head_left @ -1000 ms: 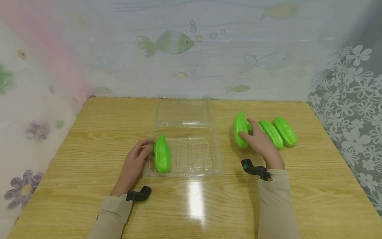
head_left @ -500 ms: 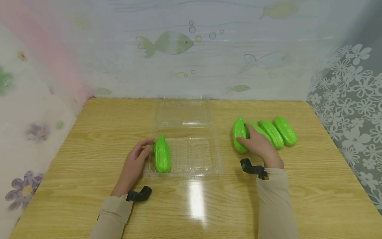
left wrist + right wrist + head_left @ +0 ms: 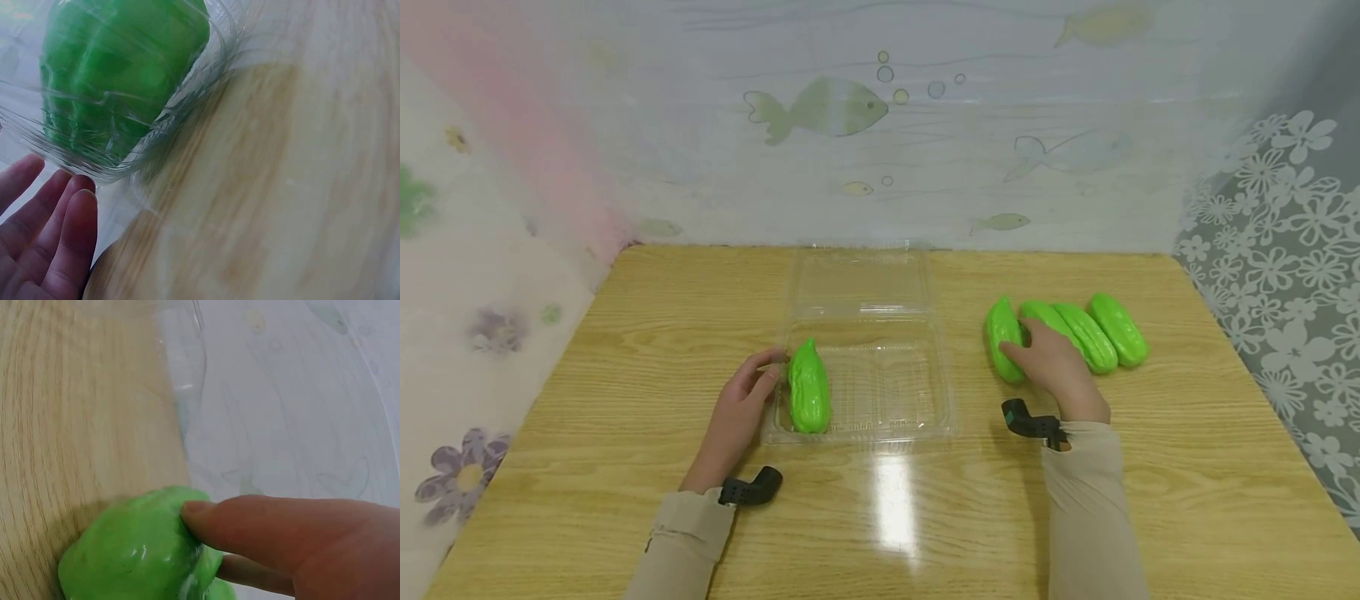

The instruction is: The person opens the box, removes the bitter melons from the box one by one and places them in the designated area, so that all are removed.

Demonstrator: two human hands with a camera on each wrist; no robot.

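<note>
A clear plastic clamshell box point(image 3: 887, 435) lies with its lid point(image 3: 861, 283) folded back on the table. Inside its left end sits a glossy, lumpy green gourd point(image 3: 808, 392) with a pointed tip, seen through the plastic wall point(image 3: 119, 69) in the left wrist view. My left hand point(image 3: 747, 408) is at the box's left side, relaxed fingertips right at the rim. To the right of the box, my right hand point(image 3: 1052, 362) pinches another green gourd point(image 3: 1002, 342) between thumb and fingers; the thumb point(image 3: 206, 519) presses its side. The fingers behind it are mostly hidden.
Several more green gourds point(image 3: 1116, 329) lie side by side just right of the held one, partly behind my right hand. The wooden table point(image 3: 610, 375) ends at a painted wall point(image 3: 955, 150) behind the box.
My right hand and the gourd it pinches have come down slightly toward me, uncovering more of the gourds beside it. My left hand and the box have stayed in place.
</note>
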